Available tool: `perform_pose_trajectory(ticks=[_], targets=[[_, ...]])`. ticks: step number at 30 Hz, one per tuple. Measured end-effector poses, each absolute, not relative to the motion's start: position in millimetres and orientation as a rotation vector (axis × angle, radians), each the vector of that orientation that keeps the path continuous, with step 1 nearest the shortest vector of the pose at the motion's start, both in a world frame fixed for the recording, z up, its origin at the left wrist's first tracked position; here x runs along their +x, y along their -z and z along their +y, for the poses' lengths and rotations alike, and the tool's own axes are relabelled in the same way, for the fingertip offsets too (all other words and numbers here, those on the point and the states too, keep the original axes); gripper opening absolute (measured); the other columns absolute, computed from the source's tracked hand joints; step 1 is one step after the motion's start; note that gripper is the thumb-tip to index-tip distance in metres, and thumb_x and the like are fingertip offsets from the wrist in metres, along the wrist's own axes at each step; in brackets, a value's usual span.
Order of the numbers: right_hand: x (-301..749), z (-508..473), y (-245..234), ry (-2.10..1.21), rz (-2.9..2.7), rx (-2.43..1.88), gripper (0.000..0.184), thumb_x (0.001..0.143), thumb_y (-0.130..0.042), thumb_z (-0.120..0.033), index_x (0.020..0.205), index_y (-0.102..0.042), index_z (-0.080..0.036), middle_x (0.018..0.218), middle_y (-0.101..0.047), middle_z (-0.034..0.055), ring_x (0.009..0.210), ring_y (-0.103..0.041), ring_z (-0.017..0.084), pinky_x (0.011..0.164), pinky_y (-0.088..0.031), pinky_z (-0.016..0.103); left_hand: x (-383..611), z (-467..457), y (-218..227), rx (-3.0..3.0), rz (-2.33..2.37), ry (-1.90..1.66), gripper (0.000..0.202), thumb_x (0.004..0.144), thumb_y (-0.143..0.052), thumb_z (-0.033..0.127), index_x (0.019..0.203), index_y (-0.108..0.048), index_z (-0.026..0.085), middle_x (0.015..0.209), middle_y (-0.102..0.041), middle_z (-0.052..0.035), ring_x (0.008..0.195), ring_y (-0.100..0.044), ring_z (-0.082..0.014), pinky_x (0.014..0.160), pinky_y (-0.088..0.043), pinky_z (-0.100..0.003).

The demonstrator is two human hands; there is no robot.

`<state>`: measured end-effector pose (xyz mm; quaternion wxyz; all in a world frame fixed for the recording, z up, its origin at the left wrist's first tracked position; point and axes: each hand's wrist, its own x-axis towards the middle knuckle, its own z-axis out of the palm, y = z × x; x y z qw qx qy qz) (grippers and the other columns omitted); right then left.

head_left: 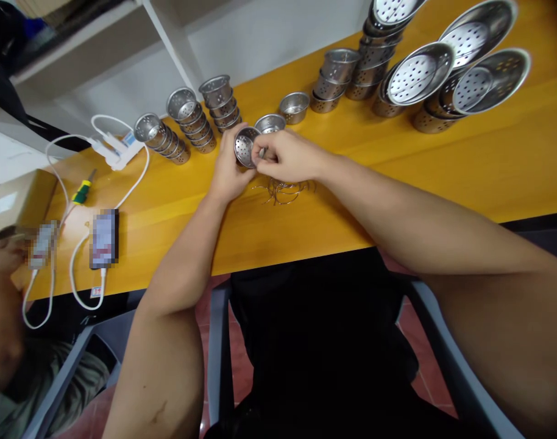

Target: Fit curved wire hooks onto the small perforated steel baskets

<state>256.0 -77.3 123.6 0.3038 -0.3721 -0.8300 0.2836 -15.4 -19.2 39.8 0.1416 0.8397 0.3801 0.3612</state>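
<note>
My left hand (229, 167) is wrapped round a small perforated metal cup (244, 148), tilted so that its holed bottom faces me. At the cup's right rim, the fingers of my right hand (278, 152) are pinched together; whatever is between them is too small to make out. Below that hand, a loose heap of thin curved wires (283, 192) lies on the yellow table (351, 207). Just behind my hands stands another metal cup (270, 124), partly covered by my fingers, and a further single cup (294, 108) is to its right.
Stacks of small cups (191, 119) stand at the back left, more stacks (336, 79) at the back right beside wider perforated strainers (422, 76). Leftward are a power strip (125, 151), white cables, a screwdriver (81, 192), phones (103, 239), a cardboard box (20, 201) and another person's hand (4, 256).
</note>
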Motion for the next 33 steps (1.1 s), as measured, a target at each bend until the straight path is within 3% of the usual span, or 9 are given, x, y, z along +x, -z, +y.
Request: perform_pose_trajectory(ticks=[3, 6, 11, 15, 19, 27, 33], targets=[[250, -79, -123, -0.858, -2.114, -0.908, 0.035, 0.112, -0.096, -0.036, 0.095, -0.067, -0.029, 0.071, -0.057, -0.0049, 0.069, -0.056, 0.022, 0.070, -0.056, 0.040, -18, -8, -27, 2.452, 0.927, -1.142, 0.113, 0.104, -0.076, 0.109, 0.188, -0.047, 0.039, 0.184, -0.063, -0.0173, 0.183, -0.060, -0.0506, 0.164, -0.038, -0.074], [246, -77, -119, -0.832, -2.012, -0.902, 0.046, 0.116, -0.098, -0.040, 0.093, -0.060, -0.029, 0.075, -0.057, -0.0039, 0.074, -0.058, 0.022, 0.073, -0.055, 0.039, -18, 0, -19, 2.479, 0.794, -1.226, 0.107, 0.106, -0.080, 0.105, 0.185, -0.049, 0.039, 0.178, -0.066, -0.0158, 0.175, -0.067, -0.0483, 0.159, -0.046, -0.075], [245, -74, -112, -0.729, -1.972, -0.961, 0.058, 0.121, -0.095, -0.047, 0.088, -0.051, -0.030, 0.079, -0.059, 0.0001, 0.084, -0.063, 0.027, 0.079, -0.061, 0.042, -17, 1, -20, 2.500, 0.787, -1.244, 0.103, 0.110, -0.087, 0.095, 0.187, -0.048, 0.039, 0.181, -0.066, -0.0176, 0.175, -0.067, -0.0478, 0.161, -0.045, -0.076], [243, -69, -107, -0.872, -1.927, -0.918, 0.067, 0.123, -0.095, -0.059, 0.086, -0.047, -0.031, 0.078, -0.063, 0.0007, 0.078, -0.067, 0.026, 0.072, -0.061, 0.040, -18, 3, -17, 2.507, 0.764, -1.280, 0.105, 0.109, -0.088, 0.094, 0.188, -0.046, 0.038, 0.179, -0.066, -0.0180, 0.174, -0.067, -0.0476, 0.162, -0.044, -0.076], [242, -62, -102, -1.015, -1.863, -0.867, 0.067, 0.125, -0.094, -0.057, 0.086, -0.044, -0.032, 0.072, -0.065, -0.0011, 0.069, -0.069, 0.024, 0.064, -0.056, 0.039, -16, 9, -10, 2.506, 0.760, -1.285, 0.108, 0.108, -0.090, 0.093, 0.189, -0.043, 0.039, 0.179, -0.064, -0.0179, 0.173, -0.066, -0.0464, 0.161, -0.045, -0.074], [235, -57, -94, -0.971, -1.804, -0.907, 0.076, 0.116, -0.103, -0.064, 0.084, -0.041, -0.032, 0.076, -0.059, -0.0012, 0.080, -0.073, 0.025, 0.066, -0.063, 0.036, -17, 16, -9, 2.514, 0.788, -1.341, 0.109, 0.106, -0.094, 0.091, 0.187, -0.043, 0.040, 0.177, -0.063, -0.0170, 0.172, -0.067, -0.0479, 0.156, -0.051, -0.076], [256, -62, -114, -1.294, -1.800, -0.736, 0.070, 0.115, -0.092, -0.087, 0.091, -0.055, -0.033, 0.078, -0.074, 0.0016, 0.074, -0.074, 0.026, 0.068, -0.067, 0.040, -22, 12, -13, 2.424, 0.856, -1.368, 0.103, 0.109, -0.090, 0.092, 0.186, -0.045, 0.039, 0.176, -0.066, -0.0146, 0.171, -0.070, -0.0444, 0.159, -0.048, -0.074]])
